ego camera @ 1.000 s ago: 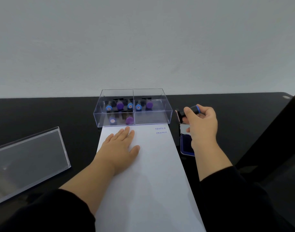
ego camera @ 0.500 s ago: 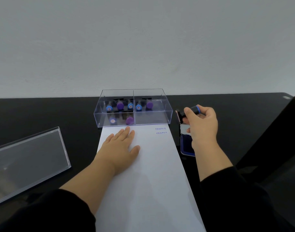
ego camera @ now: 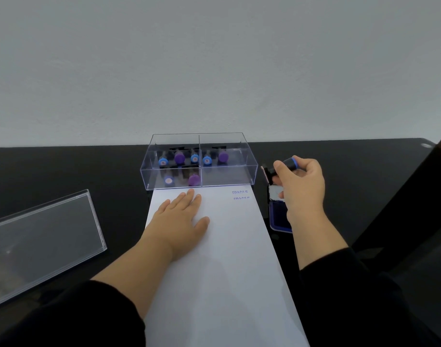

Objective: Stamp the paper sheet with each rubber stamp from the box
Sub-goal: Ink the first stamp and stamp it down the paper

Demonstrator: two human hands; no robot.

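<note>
Your left hand (ego camera: 180, 219) lies flat on the paper sheet (ego camera: 222, 271), fingertips near the box (ego camera: 198, 182). Your right hand (ego camera: 299, 186) grips a rubber stamp (ego camera: 280, 169) above the ink pad (ego camera: 278, 217), beside the sheet's right edge.

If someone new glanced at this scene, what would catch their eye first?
Probably the clear box at the paper's far end, holding blue and purple stamps. Next, the left hand flat on the white paper, and the right hand gripping a blue-banded stamp above the ink pad.
</note>
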